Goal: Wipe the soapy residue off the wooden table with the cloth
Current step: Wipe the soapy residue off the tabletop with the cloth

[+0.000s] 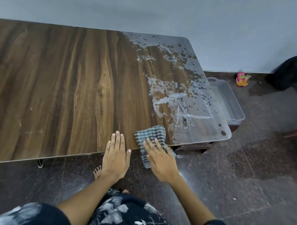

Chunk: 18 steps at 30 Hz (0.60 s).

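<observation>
A long wooden table [55,83] fills the left and middle of the view. White soapy residue [174,93] streaks and spots its right end, which also looks wet and shiny. A grey-and-white checked cloth [151,136] lies at the table's front edge, half hanging over it. My right hand [160,161] presses flat on the cloth with fingers spread. My left hand [116,157] rests flat on the table's front edge just left of the cloth, holding nothing.
A clear plastic tray [230,100] sits on the floor past the table's right end. A pink packet [241,79] lies near the wall, a dark bag [288,72] at far right. My bare feet [97,172] stand on dark stone tiles below the table edge.
</observation>
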Each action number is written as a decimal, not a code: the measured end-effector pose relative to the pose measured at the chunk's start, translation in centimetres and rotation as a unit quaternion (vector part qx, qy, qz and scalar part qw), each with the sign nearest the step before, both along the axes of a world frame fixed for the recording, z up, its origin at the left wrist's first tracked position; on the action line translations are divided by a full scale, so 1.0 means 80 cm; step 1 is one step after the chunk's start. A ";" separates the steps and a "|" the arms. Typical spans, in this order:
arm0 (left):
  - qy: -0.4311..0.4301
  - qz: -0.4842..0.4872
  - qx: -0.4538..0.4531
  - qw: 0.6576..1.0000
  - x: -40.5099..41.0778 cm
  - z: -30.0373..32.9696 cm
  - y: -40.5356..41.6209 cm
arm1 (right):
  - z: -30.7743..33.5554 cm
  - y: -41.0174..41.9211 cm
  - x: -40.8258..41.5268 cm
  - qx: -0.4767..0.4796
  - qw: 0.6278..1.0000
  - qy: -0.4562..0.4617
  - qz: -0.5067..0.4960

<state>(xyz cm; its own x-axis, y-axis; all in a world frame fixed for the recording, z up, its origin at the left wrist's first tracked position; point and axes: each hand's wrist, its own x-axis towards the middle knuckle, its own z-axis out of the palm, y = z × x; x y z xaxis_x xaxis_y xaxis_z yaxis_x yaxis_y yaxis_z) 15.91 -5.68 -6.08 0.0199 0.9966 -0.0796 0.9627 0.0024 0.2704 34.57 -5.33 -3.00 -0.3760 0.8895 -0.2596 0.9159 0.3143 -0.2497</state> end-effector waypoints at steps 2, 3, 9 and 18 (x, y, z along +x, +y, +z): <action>-0.008 -0.016 0.000 1.000 0.007 0.000 0.004 | 0.002 0.008 0.025 0.001 0.999 -0.015 -0.048; -0.012 -0.022 -0.002 1.000 0.009 0.000 0.006 | 0.004 0.014 0.036 -0.003 0.997 -0.030 -0.070; -0.029 -0.041 0.004 0.999 0.019 -0.001 0.018 | 0.013 0.061 0.046 -0.036 0.990 -0.041 -0.132; 0.041 -0.072 -0.002 0.997 0.046 0.015 0.077 | -0.001 0.107 0.010 0.012 0.995 -0.056 -0.082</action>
<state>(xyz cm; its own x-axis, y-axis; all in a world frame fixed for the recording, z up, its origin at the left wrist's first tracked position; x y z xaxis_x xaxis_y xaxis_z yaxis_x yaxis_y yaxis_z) 19.57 0.51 -4.89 0.1562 0.9835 -0.0908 0.9719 -0.1367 0.1916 35.34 3.23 -3.08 -0.1958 0.9431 -0.2687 0.9768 0.1635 -0.1381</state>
